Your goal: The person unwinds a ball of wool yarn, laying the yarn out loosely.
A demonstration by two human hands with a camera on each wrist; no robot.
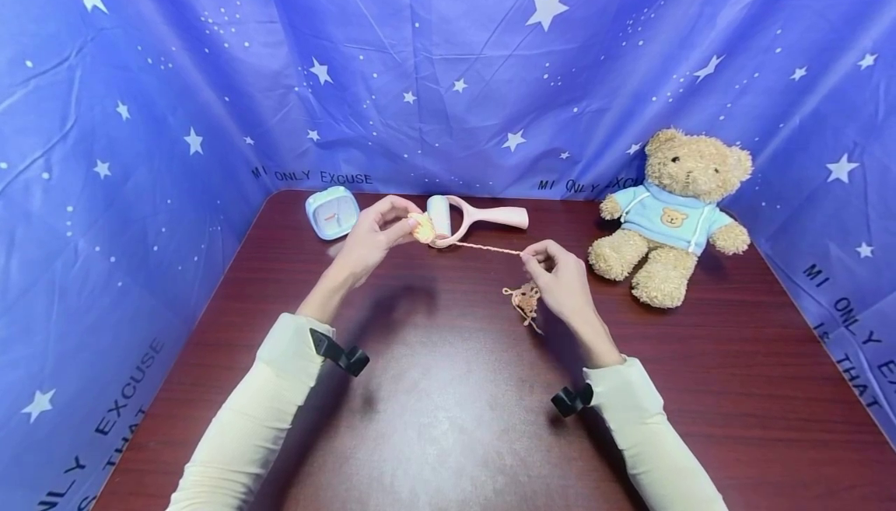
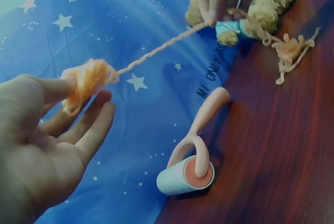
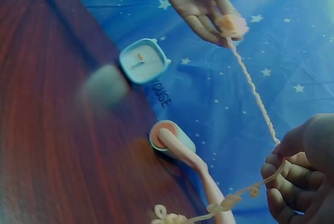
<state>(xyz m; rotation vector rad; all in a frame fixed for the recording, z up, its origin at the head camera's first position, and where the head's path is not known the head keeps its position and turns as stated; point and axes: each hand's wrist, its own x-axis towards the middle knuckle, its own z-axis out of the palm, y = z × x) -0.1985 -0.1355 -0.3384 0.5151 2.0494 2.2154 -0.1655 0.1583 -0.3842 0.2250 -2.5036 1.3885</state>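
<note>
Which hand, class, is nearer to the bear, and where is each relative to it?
Right. In the head view, the right hand is just left of the bear, pinching the cord; the left hand is farther left, near the clock.

Homelike, exact room unclear: star-printed blue cloth (image 1: pixel 434 44) hangs beyond the hands (image 1: pixel 367 243) and on either side; wood-grain surface (image 1: pixel 427 425) below them; teddy bear (image 1: pixel 668 219) to their right.

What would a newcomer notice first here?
Probably the teddy, at the table's far right corner. Then the peach yarn, stretched straight between the left hand and right hand. The starry blue backdrop rising behind everything also pulls the eye.
</note>
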